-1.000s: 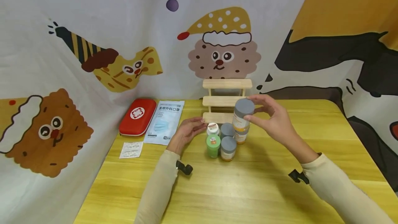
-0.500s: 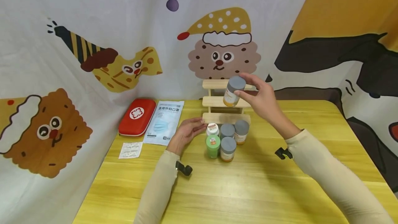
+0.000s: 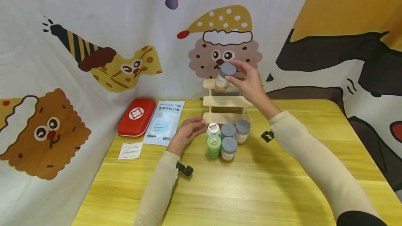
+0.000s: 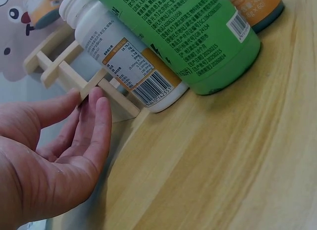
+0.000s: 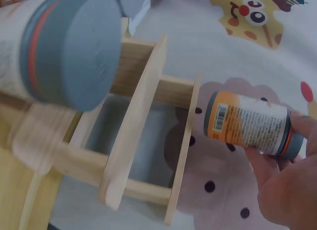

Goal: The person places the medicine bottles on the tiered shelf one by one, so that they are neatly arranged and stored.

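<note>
My right hand [image 3: 250, 81] grips a grey-capped supplement bottle [image 3: 221, 82] by its cap, thumb on one side and fingers on the other. That bottle, white and orange below the cap, tilts in the air at the top tier of a three-tier wooden display stand [image 3: 227, 100]. The left hand [image 3: 189, 132] pinches the left end of the stand's lowest tier between thumb and fingertips, seen close in the left wrist view. Just in front of the stand are a white bottle [image 4: 130, 57], a green bottle [image 4: 198, 47] and three grey-capped bottles [image 3: 229, 144].
On the left of the wooden table [image 3: 238, 191] lie a red first-aid case [image 3: 137, 117], a blue-and-white mask packet [image 3: 164, 123] and a small white packet [image 3: 130, 150]. A cartoon-printed curtain [image 3: 132, 9] hangs right behind the stand.
My right hand has lifted the grey-capped bottle up and leftward from above the bottle group to the stand's top tier. The left hand keeps its place on the stand.
</note>
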